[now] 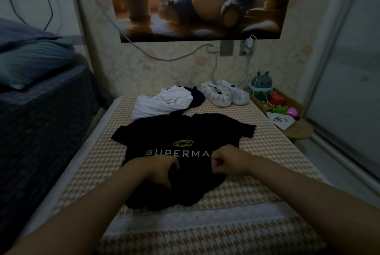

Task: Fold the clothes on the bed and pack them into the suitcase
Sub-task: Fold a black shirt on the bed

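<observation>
Head view looks down on a bed [273, 152] covered in a tan and white houndstooth cloth that fills the middle and bottom of the frame. A big poster [205, 2] of a plump cartoon creature hangs on the wall at the top centre, and a dark quilted blanket [41, 127] with a grey-blue pillow [30, 63] on it fills the left side. A black T-shirt [185, 131] lies face up in the centre of the frame, its sleeves spread, with a gold emblem and white lettering on the chest; its lower part is bunched up toward the bottom of the frame. Just above it, a crumpled white garment [162, 103] lies touching a dark garment [198, 95] on its right. A pair of pale spotted slippers [224, 94] sits right of those, near the wall. Both forearms reach in from the bottom corners. The left hand [162, 169] has its fingers curled into the gathered black fabric below the lettering, and the right hand [226, 162] pinches the same shirt just right of centre. A round teal toy [261, 87] stands at the right of the slippers.
</observation>
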`<state>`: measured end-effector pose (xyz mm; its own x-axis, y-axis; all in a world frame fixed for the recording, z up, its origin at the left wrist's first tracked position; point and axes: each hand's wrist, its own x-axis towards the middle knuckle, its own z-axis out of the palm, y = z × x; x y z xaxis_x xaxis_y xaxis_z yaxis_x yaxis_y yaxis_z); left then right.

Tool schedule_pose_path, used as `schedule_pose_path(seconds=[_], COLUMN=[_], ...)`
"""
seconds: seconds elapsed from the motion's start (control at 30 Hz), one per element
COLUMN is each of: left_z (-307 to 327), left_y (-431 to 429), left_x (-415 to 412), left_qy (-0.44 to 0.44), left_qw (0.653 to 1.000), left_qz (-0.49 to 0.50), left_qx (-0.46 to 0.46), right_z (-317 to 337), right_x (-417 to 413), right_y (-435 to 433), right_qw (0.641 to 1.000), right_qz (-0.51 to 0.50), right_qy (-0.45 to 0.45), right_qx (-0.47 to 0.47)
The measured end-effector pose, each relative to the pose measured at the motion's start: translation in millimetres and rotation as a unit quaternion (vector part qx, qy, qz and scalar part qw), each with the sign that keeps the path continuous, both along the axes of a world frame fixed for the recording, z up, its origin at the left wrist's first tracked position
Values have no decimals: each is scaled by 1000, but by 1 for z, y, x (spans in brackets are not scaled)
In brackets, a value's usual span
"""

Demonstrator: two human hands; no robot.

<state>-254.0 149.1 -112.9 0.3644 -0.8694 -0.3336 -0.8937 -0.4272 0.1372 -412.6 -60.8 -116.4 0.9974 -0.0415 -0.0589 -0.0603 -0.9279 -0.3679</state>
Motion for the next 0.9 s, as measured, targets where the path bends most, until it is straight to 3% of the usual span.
schedule_pose_path(seconds=[0.07, 0.17, 0.3, 0.37, 0.43, 0.5, 0.57, 0.63, 0.7, 0.73, 0.8, 0.83, 0.9], left_z=[10, 21, 7, 3, 5, 11, 18, 26, 31, 32, 38, 38, 34], left_y=[-4, -7, -3, 5, 17, 27, 32, 36, 36, 35, 33, 32, 27], left_x=[2, -4, -1, 4, 8, 10, 13, 11, 5, 0, -7, -6, 1], left_qy=[51, 157, 134, 147, 153, 102, 99, 159, 275, 338, 393, 397, 394], left_qw=[996, 962, 951, 955, 976, 993, 994, 985, 954, 929, 897, 892, 899], left_qz=[23, 71, 97, 103, 95, 61, 13, -4, 12, 26, 41, 24, 0], left_qx=[-72, -210, -261, -236, -125, 2, 36, 62, 120, 148, 198, 215, 188], right_z=[7, 2, -11, -15, -18, -13, 4, 27, 32, 30, 22, 21, 23], right_x=[-7, -15, -8, -3, 3, 9, 11, 10, 6, 1, -5, -6, 2], right_y=[-8, -7, 17, 25, 30, 27, 21, 15, 14, 14, 15, 13, 14], right_qw=[1000, 998, 999, 999, 999, 988, 975, 989, 990, 968, 909, 897, 921], right_qz=[-19, -20, -8, 4, -16, -72, -117, -101, -73, -86, -75, -51, -33], right_qy=[11, 51, 26, -5, -40, -88, -116, -51, 119, 229, 408, 438, 388], right_qx=[1, -15, -42, -41, 16, 105, 152, 96, -18, -62, -36, -14, 21])
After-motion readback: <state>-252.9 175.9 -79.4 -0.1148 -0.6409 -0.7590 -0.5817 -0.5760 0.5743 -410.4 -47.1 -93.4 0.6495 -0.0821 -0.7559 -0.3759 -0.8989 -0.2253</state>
